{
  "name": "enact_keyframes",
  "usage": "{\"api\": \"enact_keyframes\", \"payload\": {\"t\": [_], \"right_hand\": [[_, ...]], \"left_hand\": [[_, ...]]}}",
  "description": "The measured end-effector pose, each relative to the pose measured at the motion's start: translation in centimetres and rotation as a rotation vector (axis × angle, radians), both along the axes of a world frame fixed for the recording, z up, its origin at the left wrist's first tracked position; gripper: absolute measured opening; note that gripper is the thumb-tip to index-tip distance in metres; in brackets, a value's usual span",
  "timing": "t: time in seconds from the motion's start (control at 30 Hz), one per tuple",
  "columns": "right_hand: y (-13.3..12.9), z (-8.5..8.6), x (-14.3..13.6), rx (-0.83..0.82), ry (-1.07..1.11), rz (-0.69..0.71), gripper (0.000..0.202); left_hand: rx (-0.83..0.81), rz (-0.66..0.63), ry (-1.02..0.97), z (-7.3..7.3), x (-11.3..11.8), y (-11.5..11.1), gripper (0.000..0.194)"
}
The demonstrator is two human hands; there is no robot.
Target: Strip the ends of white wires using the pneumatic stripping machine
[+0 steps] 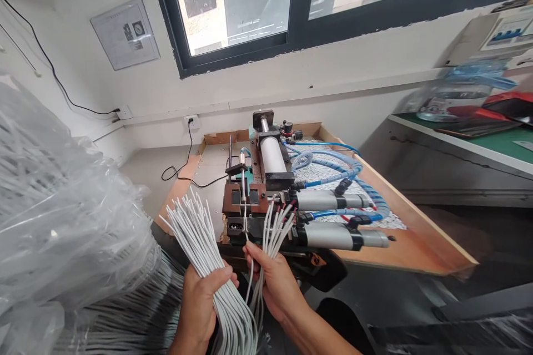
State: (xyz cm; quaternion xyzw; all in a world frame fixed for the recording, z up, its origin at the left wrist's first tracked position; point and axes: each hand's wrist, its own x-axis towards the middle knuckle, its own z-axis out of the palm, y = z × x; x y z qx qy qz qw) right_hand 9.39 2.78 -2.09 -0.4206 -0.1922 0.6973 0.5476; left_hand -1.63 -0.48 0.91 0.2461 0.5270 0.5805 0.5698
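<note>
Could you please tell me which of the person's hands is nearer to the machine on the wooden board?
Right. The right hand holds a few white wires just below the machine; the left hand grips a bundle lower left.

The left hand (200, 302) grips a thick bundle of thin white wires (200, 244) that fans upward. The right hand (277, 283) pinches a smaller bunch of white wires (275, 227), their tips near the front of a small pneumatic machine with grey cylinders and blue hoses (287, 199). The machine sits on a wooden desk (416, 238). Clear plastic bags (62, 216) fill the left.
</note>
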Motion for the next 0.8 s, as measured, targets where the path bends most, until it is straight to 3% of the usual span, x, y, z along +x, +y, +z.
{"api": "enact_keyframes", "payload": {"t": [0.2, 0.43, 0.8], "right_hand": [[-1.0, -1.0, 0.9, 0.165, -0.088, 0.095, 0.025], [-4.3, -2.7, 3.1, 0.187, -0.104, 0.551, 0.03], [-8.5, -3.0, 3.3, 0.107, 0.041, 0.744, 0.033]], "left_hand": [[0.04, 0.012, 0.03, -0.4, -0.4, 0.0, 0.009], [0.104, -0.059, 0.066, -0.1, -1.3, -0.6, 0.016], [0.161, -0.152, 0.011, -0.9, -1.9, -2.0, 0.009]]}}
